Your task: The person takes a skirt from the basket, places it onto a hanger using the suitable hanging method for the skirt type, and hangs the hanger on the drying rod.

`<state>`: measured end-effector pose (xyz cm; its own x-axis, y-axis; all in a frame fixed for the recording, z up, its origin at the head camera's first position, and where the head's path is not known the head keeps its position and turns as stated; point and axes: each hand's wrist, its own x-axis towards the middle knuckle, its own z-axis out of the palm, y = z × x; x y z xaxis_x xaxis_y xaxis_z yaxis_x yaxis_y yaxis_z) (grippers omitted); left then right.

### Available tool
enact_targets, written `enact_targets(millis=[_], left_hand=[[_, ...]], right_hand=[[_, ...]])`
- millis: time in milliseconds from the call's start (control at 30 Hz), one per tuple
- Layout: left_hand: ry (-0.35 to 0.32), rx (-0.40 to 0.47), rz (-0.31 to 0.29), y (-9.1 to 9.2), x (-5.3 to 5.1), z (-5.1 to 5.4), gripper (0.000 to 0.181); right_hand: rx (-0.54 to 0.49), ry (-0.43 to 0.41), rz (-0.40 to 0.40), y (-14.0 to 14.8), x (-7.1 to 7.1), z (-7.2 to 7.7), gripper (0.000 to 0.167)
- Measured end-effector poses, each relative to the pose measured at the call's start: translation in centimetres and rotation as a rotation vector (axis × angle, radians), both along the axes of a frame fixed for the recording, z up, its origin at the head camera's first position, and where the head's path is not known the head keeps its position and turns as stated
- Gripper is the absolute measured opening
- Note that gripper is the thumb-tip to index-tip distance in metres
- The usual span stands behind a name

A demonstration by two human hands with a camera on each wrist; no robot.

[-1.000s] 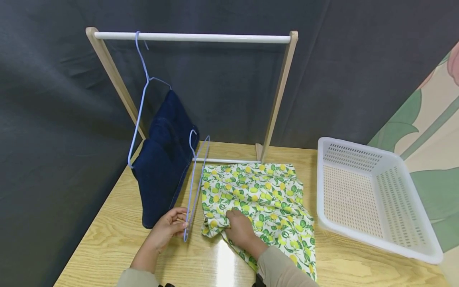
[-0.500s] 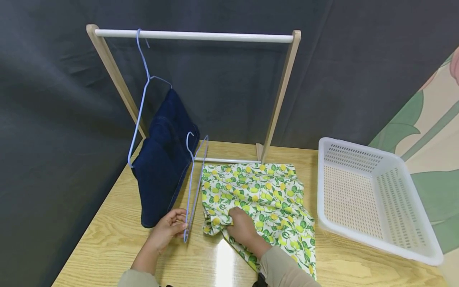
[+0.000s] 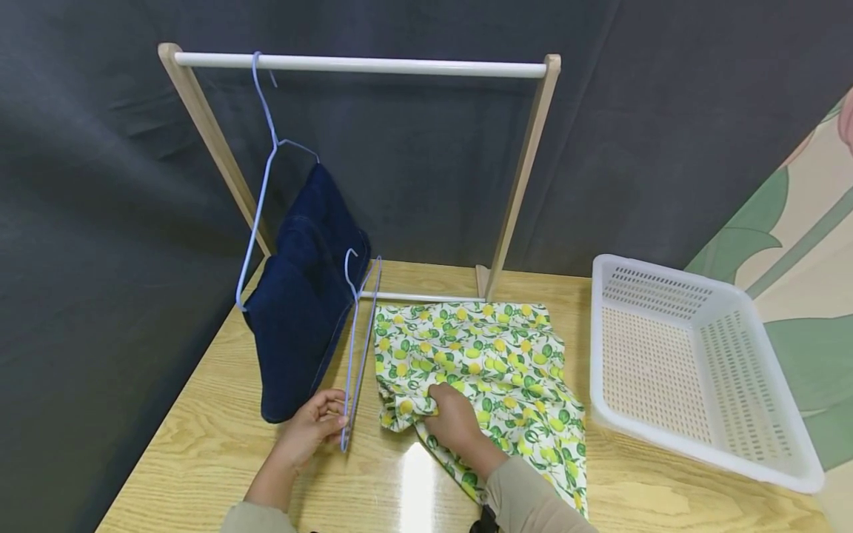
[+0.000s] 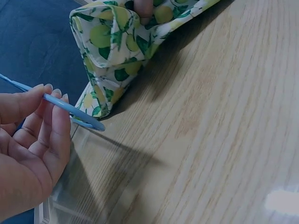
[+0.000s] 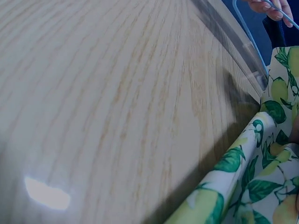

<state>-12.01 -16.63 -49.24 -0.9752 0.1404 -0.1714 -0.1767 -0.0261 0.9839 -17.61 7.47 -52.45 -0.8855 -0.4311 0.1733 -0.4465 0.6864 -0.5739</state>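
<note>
My left hand (image 3: 309, 432) pinches a light blue wire hanger (image 3: 353, 348) near its lower end; the hanger stands on edge, hook away from me. In the left wrist view, thumb and fingertips close round the hanger's wire (image 4: 77, 111). To its right lies a lemon-print cloth (image 3: 480, 355) on the table. My right hand (image 3: 456, 422) grips a bunched fold at the cloth's near left side, its fingertips hidden in the fabric. In the right wrist view the cloth (image 5: 259, 182) fills the lower right, and only a sliver of that hand shows.
A wooden rack with a white rail (image 3: 400, 65) stands at the back. Dark blue denim (image 3: 300, 296) hangs from it on another blue hanger (image 3: 266, 170), left of my left hand. A white plastic basket (image 3: 603, 355) sits on the right of the wooden table (image 3: 200, 459).
The hanger in my left hand has tilted slightly, its top shifting left. My right hand has drawn the gripped cloth fold a little to the right.
</note>
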Motion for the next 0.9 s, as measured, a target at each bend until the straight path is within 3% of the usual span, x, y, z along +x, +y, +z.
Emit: enact_targets(millis=[267,700,900], left_hand=[[-0.03,0.014,0.003,0.3,0.1,-0.2,0.041],[-0.06,0.019,0.027,0.8,0.2,-1.1,0.041],[-0.06,0.019,0.007,0.9,0.2,-1.2,0.038]], right_hand=[[-0.083,0.08,-0.052,0.2,-0.1,0.2,0.023],[-0.2,0.146,-0.145,0.7,-0.2,0.6,0.021],[-0.237,0.168,-0.17,0.8,-0.2,1.0,0.019]])
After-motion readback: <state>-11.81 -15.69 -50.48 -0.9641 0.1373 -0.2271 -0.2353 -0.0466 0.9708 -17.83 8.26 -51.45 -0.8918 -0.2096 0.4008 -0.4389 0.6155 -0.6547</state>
